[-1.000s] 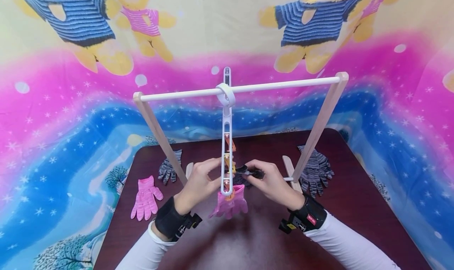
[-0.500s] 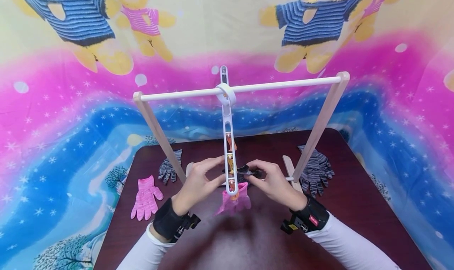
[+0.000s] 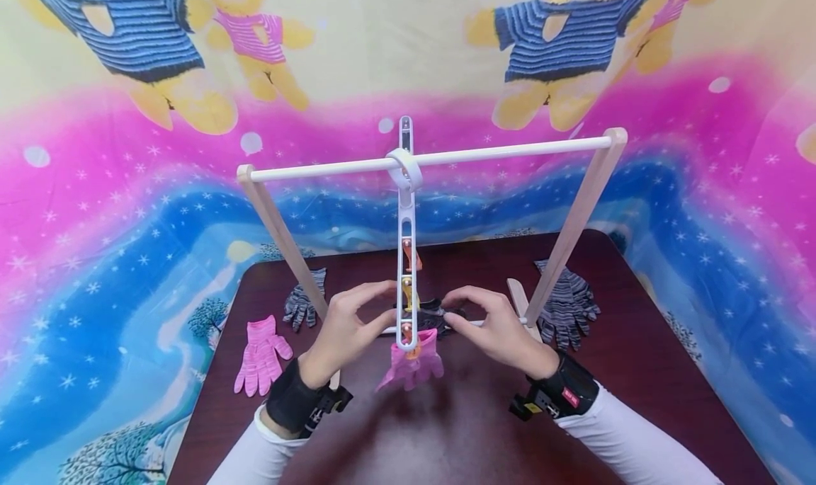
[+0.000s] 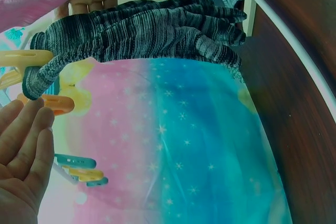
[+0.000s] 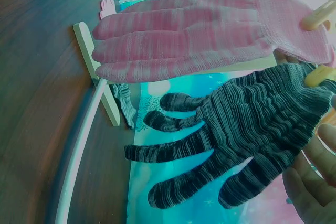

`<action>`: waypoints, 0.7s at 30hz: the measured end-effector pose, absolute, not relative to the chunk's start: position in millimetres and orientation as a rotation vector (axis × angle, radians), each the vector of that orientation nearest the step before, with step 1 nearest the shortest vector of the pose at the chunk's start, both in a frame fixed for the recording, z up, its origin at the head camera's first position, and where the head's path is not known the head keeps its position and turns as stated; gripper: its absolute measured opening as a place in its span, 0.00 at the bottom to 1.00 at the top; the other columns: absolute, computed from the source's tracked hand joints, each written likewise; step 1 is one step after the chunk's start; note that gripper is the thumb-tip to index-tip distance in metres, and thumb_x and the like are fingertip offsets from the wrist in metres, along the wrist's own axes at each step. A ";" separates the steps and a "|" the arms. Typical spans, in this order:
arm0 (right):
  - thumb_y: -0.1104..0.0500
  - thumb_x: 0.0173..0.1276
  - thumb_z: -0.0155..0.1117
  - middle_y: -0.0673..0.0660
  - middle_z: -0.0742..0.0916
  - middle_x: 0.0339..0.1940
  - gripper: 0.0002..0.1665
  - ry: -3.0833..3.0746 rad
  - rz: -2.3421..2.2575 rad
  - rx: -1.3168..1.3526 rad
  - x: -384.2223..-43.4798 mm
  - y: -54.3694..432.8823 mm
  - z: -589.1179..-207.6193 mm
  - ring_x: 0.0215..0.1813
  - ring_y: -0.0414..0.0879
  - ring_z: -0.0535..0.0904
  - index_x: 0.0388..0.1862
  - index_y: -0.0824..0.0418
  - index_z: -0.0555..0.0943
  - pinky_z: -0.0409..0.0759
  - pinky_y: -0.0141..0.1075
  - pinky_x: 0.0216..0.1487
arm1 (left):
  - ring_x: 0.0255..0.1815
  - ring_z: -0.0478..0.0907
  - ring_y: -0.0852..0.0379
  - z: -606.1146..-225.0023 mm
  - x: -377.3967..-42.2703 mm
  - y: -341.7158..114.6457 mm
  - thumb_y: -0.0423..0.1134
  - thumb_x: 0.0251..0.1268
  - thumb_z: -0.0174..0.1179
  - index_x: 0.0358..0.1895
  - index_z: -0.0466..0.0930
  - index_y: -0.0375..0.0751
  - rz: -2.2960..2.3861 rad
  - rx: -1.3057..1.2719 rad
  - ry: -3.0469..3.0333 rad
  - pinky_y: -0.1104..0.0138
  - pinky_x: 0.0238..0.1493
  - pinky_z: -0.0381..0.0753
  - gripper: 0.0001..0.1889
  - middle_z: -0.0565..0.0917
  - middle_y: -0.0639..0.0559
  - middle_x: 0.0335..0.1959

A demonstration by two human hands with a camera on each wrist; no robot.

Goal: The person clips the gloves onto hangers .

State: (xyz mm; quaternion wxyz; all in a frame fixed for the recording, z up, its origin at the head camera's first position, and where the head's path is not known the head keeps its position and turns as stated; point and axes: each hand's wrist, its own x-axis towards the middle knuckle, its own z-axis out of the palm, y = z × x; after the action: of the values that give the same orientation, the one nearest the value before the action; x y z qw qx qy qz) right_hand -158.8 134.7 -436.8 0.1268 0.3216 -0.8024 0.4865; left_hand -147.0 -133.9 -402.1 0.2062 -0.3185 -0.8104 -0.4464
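A black-and-grey striped glove (image 4: 147, 32) hangs by its cuff from a yellow clip (image 4: 26, 59) on a white clip hanger (image 3: 406, 200). Closer to the person, a pink glove (image 3: 414, 368) hangs from the hanger's front clip. My left hand (image 3: 347, 329) is left of the hanger, its fingers fairly straight by the striped cuff in the left wrist view. On the other side is my right hand (image 3: 500, 329), thumb and fingers parted at the striped glove's edge. An orange clip (image 3: 411, 255) farther back on the hanger bears no glove that shows.
The hanger's ring loops over the white rod (image 3: 510, 149) of a wooden rack with slanting posts (image 3: 576, 223). On the dark table (image 3: 637, 400) lie a pink glove (image 3: 261, 357) at left and striped gloves near the left post (image 3: 302, 301) and right post (image 3: 567, 304).
My right thumb and fingers, pinching the dark glove earlier, have parted and let go. Both hands have drawn slightly outward. The hanger has swung a little right and back.
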 end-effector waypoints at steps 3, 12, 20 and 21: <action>0.67 0.67 0.69 0.51 0.90 0.45 0.13 -2.337 1.437 0.929 -159.1 138.3 -438.0 0.49 0.42 0.85 0.49 0.56 0.85 0.81 0.30 0.53 | 0.51 0.87 0.48 -402.5 -146.7 -137.4 0.29 0.55 0.74 0.57 0.84 0.37 -1.240 -0.864 -2.270 0.55 0.54 0.85 0.23 0.89 0.43 0.49; 0.65 0.69 0.67 0.53 0.89 0.46 0.12 -2.397 1.405 0.878 -158.4 149.1 -438.7 0.50 0.40 0.84 0.50 0.58 0.84 0.82 0.26 0.48 | 0.55 0.85 0.50 -405.6 -146.6 -147.1 0.32 0.58 0.73 0.55 0.85 0.39 -1.220 -0.779 -2.323 0.55 0.58 0.83 0.20 0.89 0.46 0.52; 0.63 0.68 0.68 0.52 0.90 0.46 0.12 -2.459 1.331 0.820 -160.0 155.3 -441.0 0.50 0.43 0.85 0.50 0.57 0.84 0.56 0.67 0.70 | 0.56 0.85 0.49 -413.1 -148.5 -154.9 0.32 0.59 0.72 0.56 0.85 0.40 -1.172 -0.752 -2.328 0.54 0.58 0.83 0.20 0.88 0.46 0.52; 0.63 0.68 0.69 0.53 0.90 0.46 0.12 -2.461 1.326 0.820 -160.5 155.9 -441.7 0.51 0.45 0.85 0.50 0.57 0.84 0.52 0.71 0.71 | 0.56 0.85 0.49 -414.0 -148.6 -156.1 0.32 0.59 0.72 0.56 0.85 0.40 -1.161 -0.746 -2.334 0.55 0.58 0.83 0.19 0.88 0.46 0.52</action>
State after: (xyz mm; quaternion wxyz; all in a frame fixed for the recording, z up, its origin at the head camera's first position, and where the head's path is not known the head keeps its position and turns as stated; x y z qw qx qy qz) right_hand -160.5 155.9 -441.7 0.1137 0.2795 -0.8393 0.4523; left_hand -148.6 -156.1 -414.0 0.2134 -0.2688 -0.8410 -0.4183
